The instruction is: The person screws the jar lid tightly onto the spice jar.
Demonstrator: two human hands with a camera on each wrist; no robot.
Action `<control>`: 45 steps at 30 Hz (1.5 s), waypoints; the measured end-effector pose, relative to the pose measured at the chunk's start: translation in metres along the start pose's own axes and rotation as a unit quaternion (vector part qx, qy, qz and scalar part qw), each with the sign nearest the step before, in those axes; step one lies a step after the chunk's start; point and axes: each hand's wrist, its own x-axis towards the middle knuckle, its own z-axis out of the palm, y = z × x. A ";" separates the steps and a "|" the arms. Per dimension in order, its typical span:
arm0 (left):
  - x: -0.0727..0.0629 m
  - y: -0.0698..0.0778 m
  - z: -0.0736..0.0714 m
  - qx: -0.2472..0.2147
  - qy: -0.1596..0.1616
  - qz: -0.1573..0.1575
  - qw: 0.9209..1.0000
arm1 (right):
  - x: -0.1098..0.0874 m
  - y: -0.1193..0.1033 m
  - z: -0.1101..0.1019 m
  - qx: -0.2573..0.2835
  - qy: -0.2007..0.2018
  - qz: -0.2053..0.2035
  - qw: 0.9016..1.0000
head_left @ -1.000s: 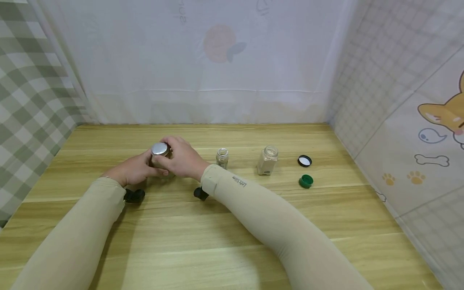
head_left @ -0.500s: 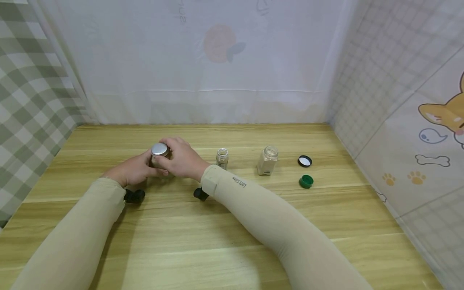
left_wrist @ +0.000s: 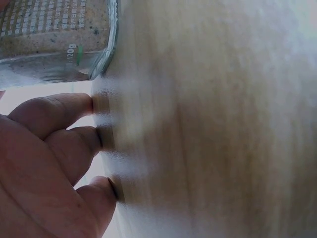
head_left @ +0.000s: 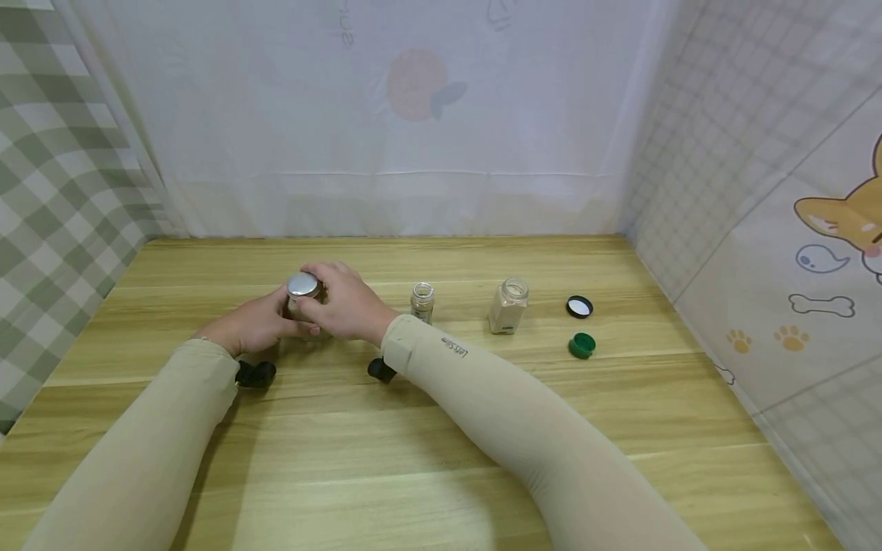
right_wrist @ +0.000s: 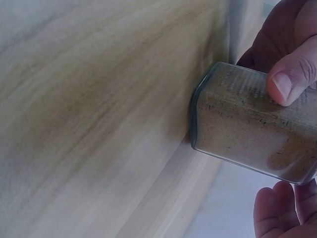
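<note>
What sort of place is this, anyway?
Probably an indoor booth screened off for tabletop work: there's a wood-grain table, a pale sheet hanging behind it and a checked sheet on the left.

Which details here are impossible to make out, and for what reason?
Head view: silver-lidded jar, its body mostly hidden by the left hand and right hand.
Left wrist view: that jar's upper end, cut off by the left edge.
Head view: small open jar, its print too small to read.

Glass jar (right_wrist: 240,116), square-sided, pale-printed; brown speckled powder (right_wrist: 233,141) inside. Silver top (head_left: 303,284) on. Stands upright on bench (head_left: 324,459).
</note>
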 end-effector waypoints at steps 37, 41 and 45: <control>-0.003 0.004 0.002 -0.012 0.000 -0.023 1.000 | 0.002 0.001 0.002 0.000 0.004 0.001 1.000; -0.002 0.003 0.001 -0.010 0.001 -0.018 1.000 | 0.002 0.002 0.002 0.010 0.012 -0.003 1.000; -0.002 0.003 0.001 -0.009 0.002 -0.011 1.000 | 0.001 0.002 0.002 0.014 0.017 -0.004 1.000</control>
